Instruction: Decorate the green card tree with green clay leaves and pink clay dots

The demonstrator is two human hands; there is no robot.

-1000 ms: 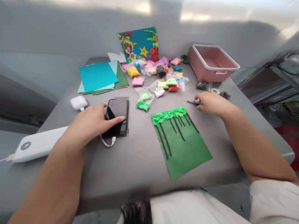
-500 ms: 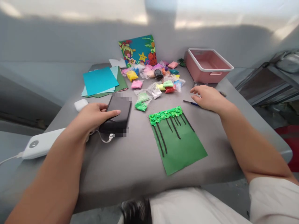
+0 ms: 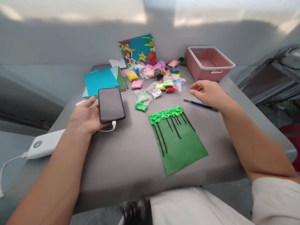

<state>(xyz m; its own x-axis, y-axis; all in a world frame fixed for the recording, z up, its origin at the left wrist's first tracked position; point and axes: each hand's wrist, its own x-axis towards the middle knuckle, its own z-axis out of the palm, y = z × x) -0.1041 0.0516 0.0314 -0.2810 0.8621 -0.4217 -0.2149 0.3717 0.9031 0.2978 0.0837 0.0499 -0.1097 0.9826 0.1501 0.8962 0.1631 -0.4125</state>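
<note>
My left hand (image 3: 87,117) supports a black smartphone (image 3: 111,105), screen dark and facing up. Its thumb lies off to the left of the phone, and the other fingers are mostly hidden beneath. A white cable (image 3: 110,127) is plugged into the phone's near end. My right hand (image 3: 208,93) hovers over the right side of the table with bent fingers apart, nothing visible in them. Just below it lies a thin dark-blue tool (image 3: 201,104) with a pointed tip. Between my hands is a green sheet (image 3: 185,150) bearing dark strips and a band of bright green clay pieces (image 3: 166,115).
Several bags of coloured clay (image 3: 156,75) are heaped at the back. Behind them leans a decorated blue picture (image 3: 138,51). A pink bin (image 3: 203,70) stands at the back right, coloured sheets (image 3: 100,79) at the left. A white power bank (image 3: 44,144) lies by my left forearm.
My left thumb has come off the phone's face, and the hand has turned palm-up beneath it. The phone has shifted slightly left. My right hand has risen a little, showing more of the blue tool.
</note>
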